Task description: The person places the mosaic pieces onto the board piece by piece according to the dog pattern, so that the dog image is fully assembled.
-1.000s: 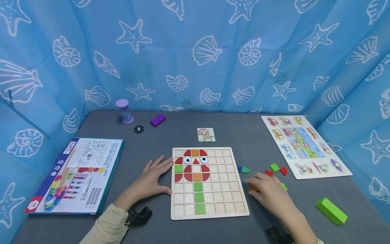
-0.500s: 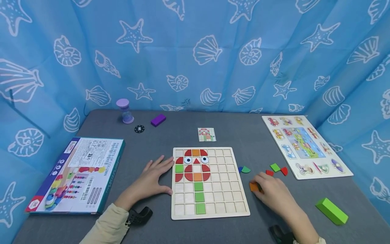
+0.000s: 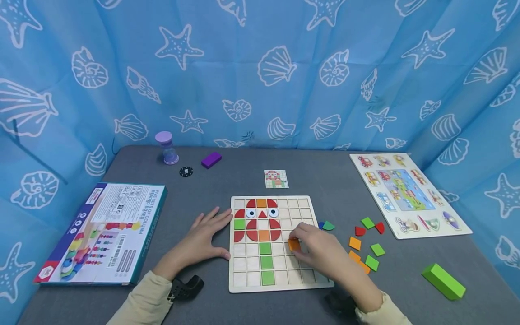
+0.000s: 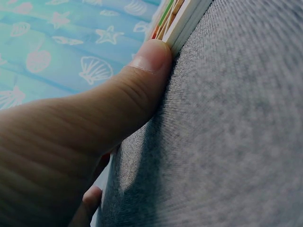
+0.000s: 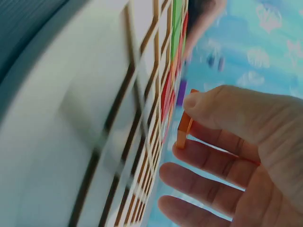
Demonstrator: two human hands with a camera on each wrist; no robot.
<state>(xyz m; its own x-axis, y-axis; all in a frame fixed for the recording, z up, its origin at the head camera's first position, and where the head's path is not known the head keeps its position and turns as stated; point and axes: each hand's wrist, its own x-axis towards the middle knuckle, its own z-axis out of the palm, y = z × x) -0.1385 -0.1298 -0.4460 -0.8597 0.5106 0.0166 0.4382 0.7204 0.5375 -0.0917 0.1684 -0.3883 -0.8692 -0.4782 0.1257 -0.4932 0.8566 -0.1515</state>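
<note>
A wooden grid board [image 3: 284,266] lies mid-table, partly filled with red, orange and green tiles and two eye tiles. Between thumb and fingers my right hand [image 3: 325,250] pinches an orange square tile [image 3: 294,244] over the right part of the grid; the right wrist view shows the same tile [image 5: 185,124] held just off the board. My left hand [image 3: 199,241] lies with fingers spread along the board's left edge, and its thumb [image 4: 151,56] touches that edge in the left wrist view. A small picture card [image 3: 276,179] lies behind the board.
Right of the board are loose orange, green, red and blue tiles, among them a green square [image 3: 371,262]. Farther right lie a green block [image 3: 443,281] and a picture puzzle [image 3: 410,194]. A box [image 3: 103,234], hourglass [image 3: 166,148], black disc [image 3: 186,171] and purple block [image 3: 211,160] are left.
My right hand has picked up an orange tile from the loose pieces and carried it left over the board, uncovering other orange and green tiles. The left hand has stayed put.
</note>
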